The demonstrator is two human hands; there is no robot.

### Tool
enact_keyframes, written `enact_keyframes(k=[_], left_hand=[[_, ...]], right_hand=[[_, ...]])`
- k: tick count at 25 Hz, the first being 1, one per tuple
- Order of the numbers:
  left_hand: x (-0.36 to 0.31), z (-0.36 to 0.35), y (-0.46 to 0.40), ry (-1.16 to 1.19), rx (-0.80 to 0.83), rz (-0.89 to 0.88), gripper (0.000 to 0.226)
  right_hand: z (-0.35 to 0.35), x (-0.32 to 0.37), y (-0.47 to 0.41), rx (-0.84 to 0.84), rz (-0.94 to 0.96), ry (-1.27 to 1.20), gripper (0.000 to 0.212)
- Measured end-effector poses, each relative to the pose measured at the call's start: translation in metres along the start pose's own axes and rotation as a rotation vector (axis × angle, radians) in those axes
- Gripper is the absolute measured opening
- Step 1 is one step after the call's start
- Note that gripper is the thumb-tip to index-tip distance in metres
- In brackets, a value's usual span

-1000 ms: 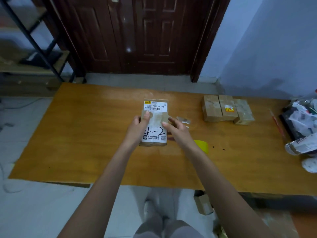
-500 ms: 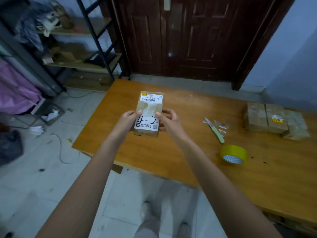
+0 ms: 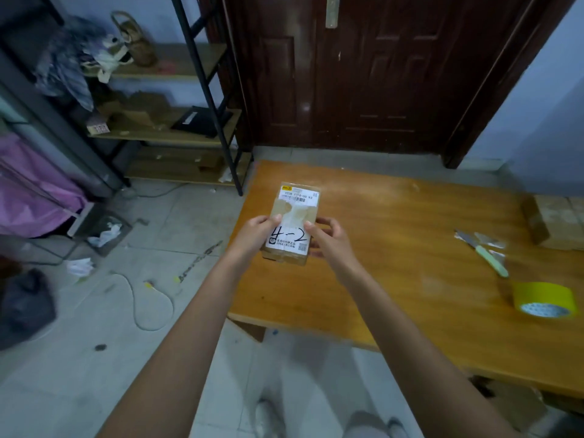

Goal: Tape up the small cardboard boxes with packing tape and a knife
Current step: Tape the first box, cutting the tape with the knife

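Box in hand: small cardboard box (image 3: 292, 223) is being held up over the near-left part of the counter (image 3: 395, 279), its torn white label marked "4-2" facing up.
Left hand: left hand (image 3: 254, 237) is gripping the box's left edge, thumb lying on the label.
Right hand: right hand (image 3: 327, 240) is gripping the right edge, fingers curling round the side and thumb resting on top.
Tools: green-handled knife (image 3: 483, 252) is lying on the counter well to the right, among a few tape scraps; yellow roll of packing tape (image 3: 543, 299) is sitting just nearer than it. Neither is being touched.
Other boxes: stack of taped boxes (image 3: 557, 221) is sitting at the far right, partly cut off by the frame edge.
Risk: both hands are occupied, so reaching for tape probably means putting the box down first; set too near the left edge it could tip to the floor. The knife's blade looks bare, so a blind reach could nick a finger.
Count: one box in hand, one knife, one tape roll, two hands; the stack's number cannot be told from here.
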State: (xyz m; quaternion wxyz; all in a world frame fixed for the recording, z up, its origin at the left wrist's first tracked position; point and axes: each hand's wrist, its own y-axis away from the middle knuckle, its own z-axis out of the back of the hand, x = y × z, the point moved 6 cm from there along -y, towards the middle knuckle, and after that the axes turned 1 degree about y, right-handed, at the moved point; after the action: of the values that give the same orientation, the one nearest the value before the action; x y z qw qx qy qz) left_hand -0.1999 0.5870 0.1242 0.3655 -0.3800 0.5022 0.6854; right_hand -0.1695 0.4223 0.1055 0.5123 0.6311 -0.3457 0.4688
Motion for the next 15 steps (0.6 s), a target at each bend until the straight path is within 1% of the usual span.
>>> enact_keyframes(k=[4, 10, 13, 15], left_hand=[[0.003, 0.033, -0.037, -0.002, 0.054, 0.005, 0.036], [0.002, 0.056, -0.116, 0.026, 0.064, 0.025, 0.037], [0.004, 0.07, -0.162, 0.033, 0.008, 0.035, 0.035], [0.005, 0.079, -0.192, 0.017, -0.056, 0.038, 0.031]], right_hand=[[-0.033, -0.001, -0.023, -0.084, -0.008, -0.004, 0.035], [-0.058, 0.006, -0.095, -0.127, -0.017, 0.018, 0.033], [-0.07, 0.003, -0.141, -0.104, -0.048, 0.035, 0.04], [-0.077, 0.001, -0.171, -0.104, -0.064, 0.065, 0.044]])
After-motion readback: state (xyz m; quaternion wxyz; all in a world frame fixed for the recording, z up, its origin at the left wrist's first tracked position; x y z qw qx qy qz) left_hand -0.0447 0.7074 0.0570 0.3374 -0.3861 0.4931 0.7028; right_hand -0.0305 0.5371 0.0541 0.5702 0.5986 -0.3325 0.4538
